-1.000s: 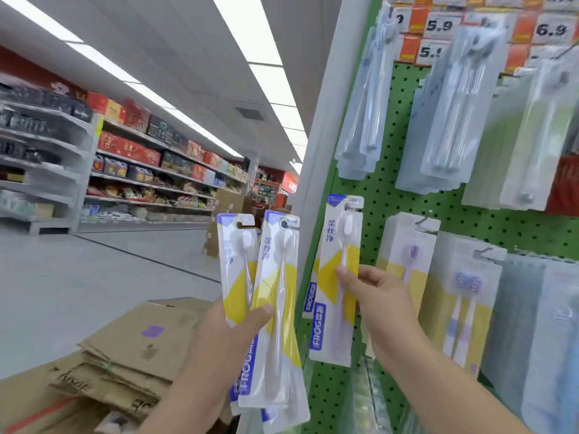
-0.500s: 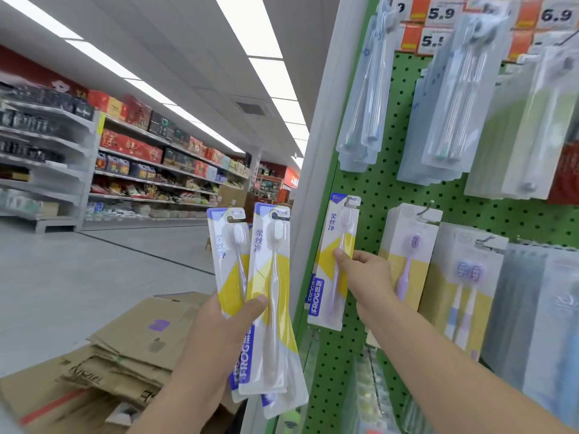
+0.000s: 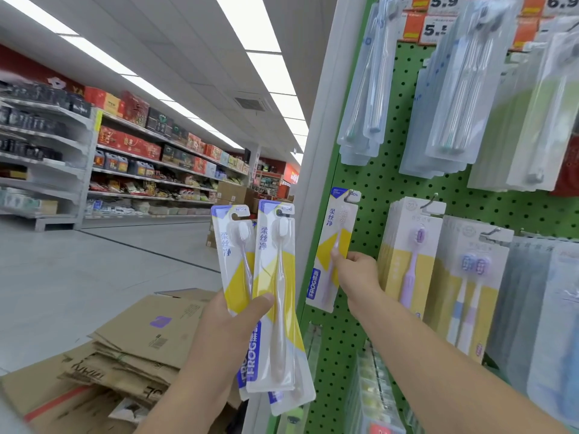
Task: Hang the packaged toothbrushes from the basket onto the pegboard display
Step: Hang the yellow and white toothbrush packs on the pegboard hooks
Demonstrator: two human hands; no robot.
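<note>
My left hand grips a fan of white-and-yellow packaged toothbrushes in front of the shelf's white upright. My right hand pinches one more yellow-and-white toothbrush pack by its middle and holds it flat against the green pegboard. The pack's top hole sits at a metal peg hook; whether it is threaded on I cannot tell. The basket is out of view.
Other toothbrush packs hang on hooks to the right and above. Orange price tags line the top. Flattened cardboard boxes lie at lower left. An aisle with stocked shelves runs off to the left.
My right hand has carried its pack up and right, from out in front of the board to flat against the pegboard at the hook. My left hand keeps its packs in much the same place.
</note>
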